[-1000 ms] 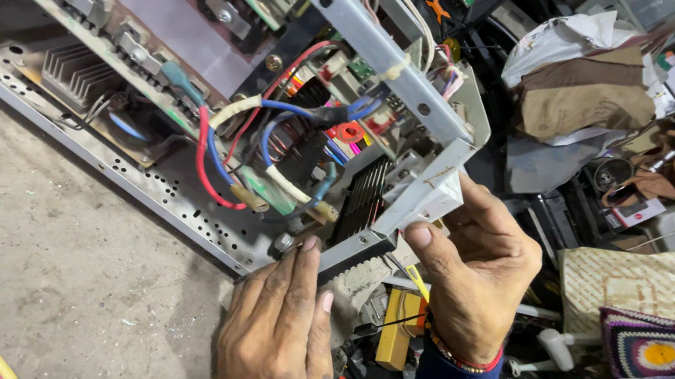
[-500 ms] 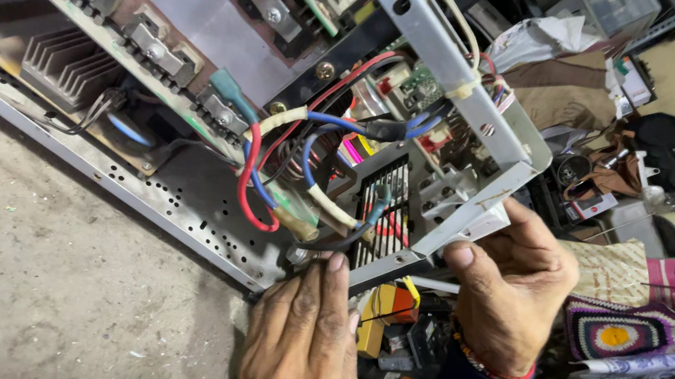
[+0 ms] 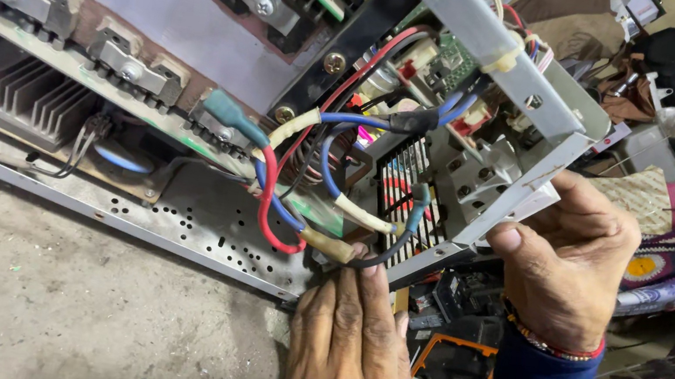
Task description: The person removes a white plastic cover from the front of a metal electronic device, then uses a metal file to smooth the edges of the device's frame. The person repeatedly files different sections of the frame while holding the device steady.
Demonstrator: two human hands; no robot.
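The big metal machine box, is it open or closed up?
Open. The metal chassis has no cover, so its coloured wires and finned heat sink show.

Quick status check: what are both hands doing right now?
Left hand fingertips on wire bundle at chassis edge. Right hand gripping grey metal frame corner. Black vented grille sits behind the wires.

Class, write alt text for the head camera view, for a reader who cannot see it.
Two bare hands work at the corner of an opened metal chassis: the left hand touches a bundle of red, blue and black wires, and the right hand grips the grey frame beside a black vent grille. A finned heat sink sits at left.
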